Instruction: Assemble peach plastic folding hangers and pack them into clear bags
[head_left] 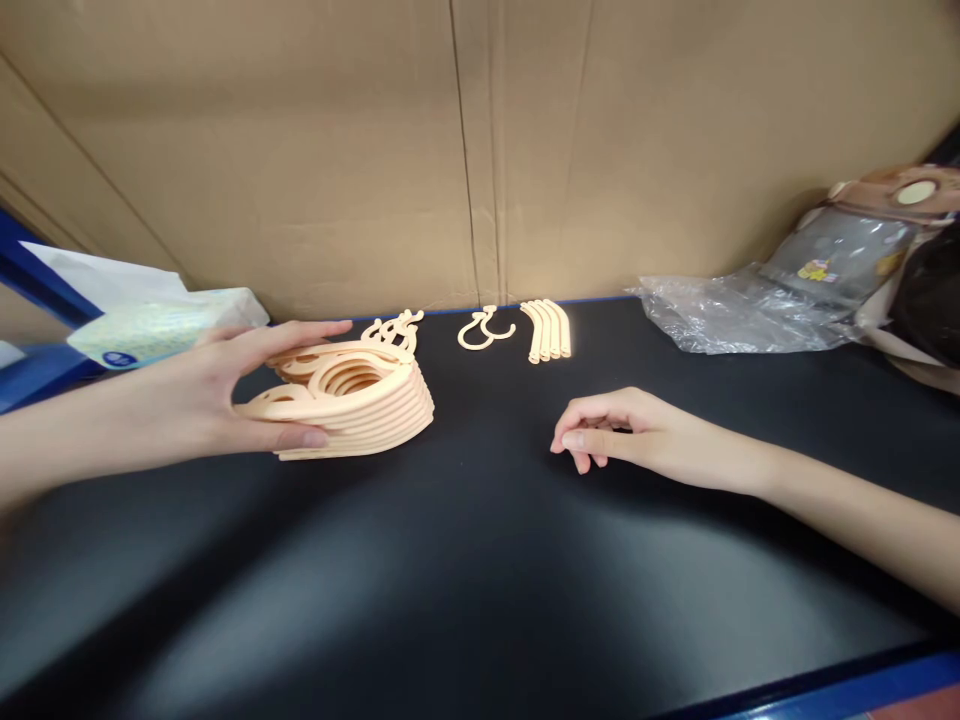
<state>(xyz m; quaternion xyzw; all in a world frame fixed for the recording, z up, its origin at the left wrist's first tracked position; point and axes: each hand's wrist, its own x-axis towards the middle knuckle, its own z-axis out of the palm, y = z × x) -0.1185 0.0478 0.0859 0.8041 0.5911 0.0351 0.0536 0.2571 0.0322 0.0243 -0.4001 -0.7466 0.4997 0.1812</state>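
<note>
At the left of the frame a tissue pack (176, 325) sits beyond the left hand (214, 385), which spans the left end of the stack (382, 410), a pile of flat peach pieces at left of centre. Its thumb lies along the near side and its index finger reaches over the far side, so the grip is as wide as the stack and appears to have hold of it; whether the pile's weight rests on the table (465, 560) I cannot tell. The stack's long axis runs roughly left to right, away from that palm, its rounded end toward the middle of the frame. Just behind that end is a cluster of hooks (394, 330); farther right, at upper centre, lies a hook pair (484, 330). Next come the curved bars (550, 330), side by side, long axes running up the frame. They lie almost straight above the fingertips of the right hand (619, 430), with bare table between, and are nearer to it than to the left. That hand is loosely curled, thumb close to the index finger, with nothing visible in it. At far right are a clear bag (720, 315) and a bottle (840, 250).
</note>
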